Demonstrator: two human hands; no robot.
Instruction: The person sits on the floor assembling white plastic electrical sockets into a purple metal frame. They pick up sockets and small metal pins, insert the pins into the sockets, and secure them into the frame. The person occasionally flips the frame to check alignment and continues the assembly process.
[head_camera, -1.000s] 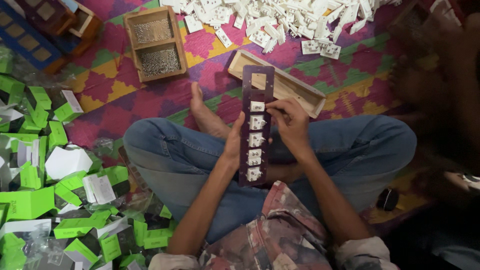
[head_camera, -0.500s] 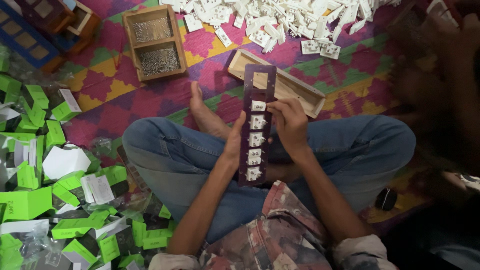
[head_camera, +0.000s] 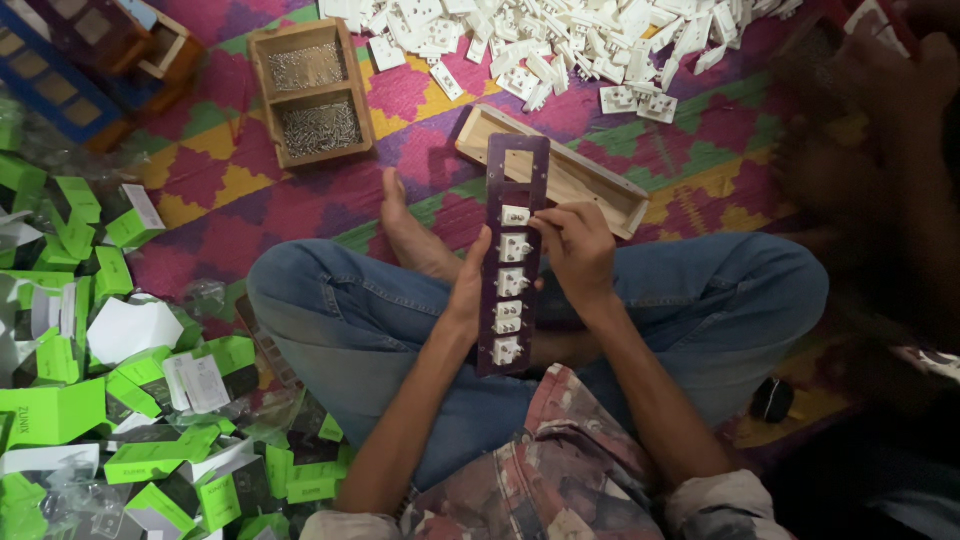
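I sit cross-legged in blue jeans on a patterned mat. A long dark purple plate (head_camera: 524, 160) with a row of rectangular slots rests upright over my lap. Several small white switch parts (head_camera: 511, 283) sit in its lower slots; the top slots are open. My left hand (head_camera: 466, 290) grips the plate's left edge. My right hand (head_camera: 578, 248) holds its right edge, fingertips touching the uppermost white part (head_camera: 515, 215).
A long wooden tray (head_camera: 585, 185) lies just beyond the plate. A two-compartment wooden box of small screws (head_camera: 310, 90) stands at upper left. A heap of white switch parts (head_camera: 560, 40) lies along the top. Green and white cartons (head_camera: 110, 360) are piled at left. Another person's blurred hand (head_camera: 880, 120) is at right.
The upper slot that showed a pale part earlier is now empty-looking, and my right hand's fingers have shifted slightly on the top white part. The plate stays in place.
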